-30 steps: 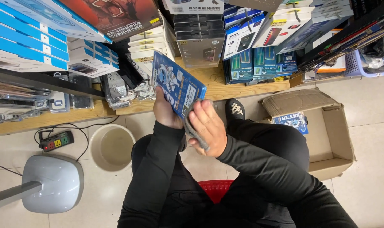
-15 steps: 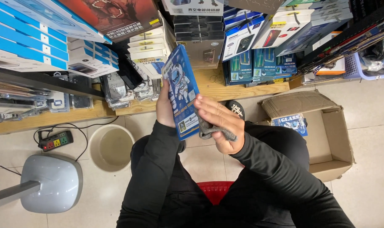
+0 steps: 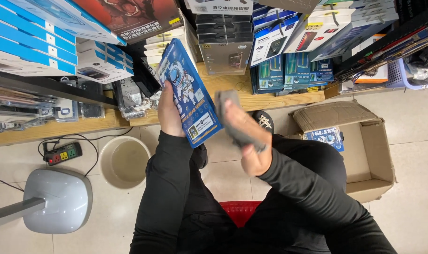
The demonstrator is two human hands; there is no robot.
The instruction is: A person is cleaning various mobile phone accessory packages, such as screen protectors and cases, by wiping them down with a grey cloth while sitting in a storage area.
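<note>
My left hand (image 3: 169,113) grips a flat blue packaged box (image 3: 188,91) with a cartoon figure on it, holding it upright and tilted over my lap. My right hand (image 3: 244,134) is just right of the box, closed on a grey cloth (image 3: 232,120) that is blurred with motion. The cloth sits beside the box's right edge; whether it touches is unclear. Both arms wear black sleeves.
Wooden shelves (image 3: 251,96) ahead carry stacks of blue and white product boxes. An open cardboard box (image 3: 364,141) with a blue packet lies on the floor at right. A beige bucket (image 3: 124,162), a power strip (image 3: 63,154) and a grey fan base (image 3: 58,200) stand at left. A red stool (image 3: 239,209) is under me.
My right hand with the grey cloth has moved from the front of the blue box to its right side. The left hand has tilted the box more upright.
</note>
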